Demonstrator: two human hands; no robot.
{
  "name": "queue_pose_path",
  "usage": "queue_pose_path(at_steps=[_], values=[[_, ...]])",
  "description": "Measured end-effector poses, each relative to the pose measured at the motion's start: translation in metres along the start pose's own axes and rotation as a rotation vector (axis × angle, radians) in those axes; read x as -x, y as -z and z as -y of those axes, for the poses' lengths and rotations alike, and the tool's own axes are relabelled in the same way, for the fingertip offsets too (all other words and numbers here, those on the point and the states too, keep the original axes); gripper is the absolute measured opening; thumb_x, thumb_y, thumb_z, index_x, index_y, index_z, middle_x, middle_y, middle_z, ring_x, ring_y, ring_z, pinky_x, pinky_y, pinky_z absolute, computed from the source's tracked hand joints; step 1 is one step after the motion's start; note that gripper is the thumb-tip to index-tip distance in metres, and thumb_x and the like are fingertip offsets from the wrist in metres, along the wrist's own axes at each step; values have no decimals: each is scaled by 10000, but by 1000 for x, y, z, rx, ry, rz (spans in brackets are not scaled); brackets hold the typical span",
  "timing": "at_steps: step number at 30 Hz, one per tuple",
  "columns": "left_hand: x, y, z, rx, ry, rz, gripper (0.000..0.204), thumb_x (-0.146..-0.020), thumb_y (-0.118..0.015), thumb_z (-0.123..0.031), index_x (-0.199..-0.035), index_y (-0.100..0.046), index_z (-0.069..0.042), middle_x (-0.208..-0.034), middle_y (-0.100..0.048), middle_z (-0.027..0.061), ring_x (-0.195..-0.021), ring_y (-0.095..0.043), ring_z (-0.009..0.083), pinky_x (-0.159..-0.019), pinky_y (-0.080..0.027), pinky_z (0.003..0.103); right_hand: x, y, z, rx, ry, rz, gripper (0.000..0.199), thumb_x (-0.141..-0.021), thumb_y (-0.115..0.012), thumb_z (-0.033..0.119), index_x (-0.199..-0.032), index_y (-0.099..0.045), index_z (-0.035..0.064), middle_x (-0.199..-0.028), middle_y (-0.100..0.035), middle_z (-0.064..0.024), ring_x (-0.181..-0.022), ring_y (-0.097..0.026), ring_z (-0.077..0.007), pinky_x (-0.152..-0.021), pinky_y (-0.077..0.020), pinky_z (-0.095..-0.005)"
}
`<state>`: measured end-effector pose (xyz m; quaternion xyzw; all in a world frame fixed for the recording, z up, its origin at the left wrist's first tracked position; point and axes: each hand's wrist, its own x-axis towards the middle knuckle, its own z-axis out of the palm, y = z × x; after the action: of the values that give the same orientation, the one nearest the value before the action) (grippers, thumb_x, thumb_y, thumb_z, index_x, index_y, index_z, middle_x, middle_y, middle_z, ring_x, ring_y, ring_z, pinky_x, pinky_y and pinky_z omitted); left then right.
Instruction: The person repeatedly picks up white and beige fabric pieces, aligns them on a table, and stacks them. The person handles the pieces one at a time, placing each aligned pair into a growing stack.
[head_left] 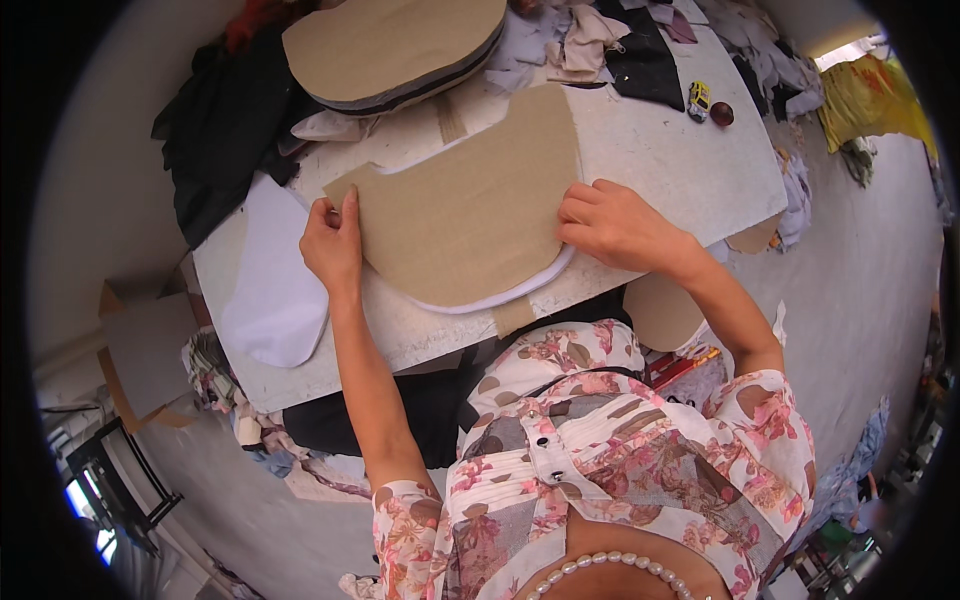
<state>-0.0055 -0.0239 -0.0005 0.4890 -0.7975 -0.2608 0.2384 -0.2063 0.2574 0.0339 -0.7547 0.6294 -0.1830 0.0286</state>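
Two hands hold one tan cloth piece, which lies in the middle of the counter, over a white layer. The left hand has its grip closed on the left edge, thumb and fingers pinching. The right hand has its fingers curled, the grip pinching the right edge. On the left floor I see an open cardboard box; its contents I cannot tell from here.

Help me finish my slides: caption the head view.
Left hand and right hand at opposite edges of a tan fabric piece, white layer showing beneath, on a white tabletop.
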Motion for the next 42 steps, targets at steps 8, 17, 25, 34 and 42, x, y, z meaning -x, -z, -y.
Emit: queue_pose_path(at_steps=[8, 17, 25, 34, 42], values=[[0, 2, 3, 6, 14, 31, 412, -816, -690, -444, -774, -595, -46, -566, -531, 8, -520, -470, 134, -534, -402, 293, 8, 3, 4, 26, -25, 29, 94, -707, -601, 92, -774, -536, 97, -823, -515, -42, -844, -516, -214, -642, -423, -333], [1, 6, 6, 79, 16, 60, 363, -820, -727, -352, -794, -588, -18, -566, -516, -22, -535, -412, 60, -505, -359, 229, -28, 12, 3, -63, -240, -254, 286, -731, -690, 106, -1003, -606, 83, -1033, -598, -76, -1016, -559, -280, -812, -462, -372], [2, 11, 14, 124, 94, 146, 312, -813, -725, -313, -771, -590, -35, -568, -564, 4, -503, -488, 95, -494, -393, 261, -69, -29, -5, 49, -362, -69, 596, -889, -570, 328, -1412, -374, 120, -1491, -278, -165, -1406, -196, -356, -1130, -176, -519], [7, 24, -4, 61, 158, 197, 247, -829, -726, -254, -842, -606, -38, -588, -591, -1, -477, -508, 75, -450, -395, 244, -72, -35, -11, 100, -391, -52, 630, -877, -580, 329, -1430, -355, 127, -1508, -242, -165, -1418, -159, -353, -1138, -125, -533], [29, 12, -21, -234, -570, -48, 580, -798, -701, -302, -1307, -510, -100, -1384, -420, 164, -1278, -394, 325, -1029, -334, 445, -74, -37, -9, 119, -422, -65, 667, -874, -569, 405, -1436, -349, 121, -1505, -226, -196, -1408, -154, -384, -1128, -100, -562]])
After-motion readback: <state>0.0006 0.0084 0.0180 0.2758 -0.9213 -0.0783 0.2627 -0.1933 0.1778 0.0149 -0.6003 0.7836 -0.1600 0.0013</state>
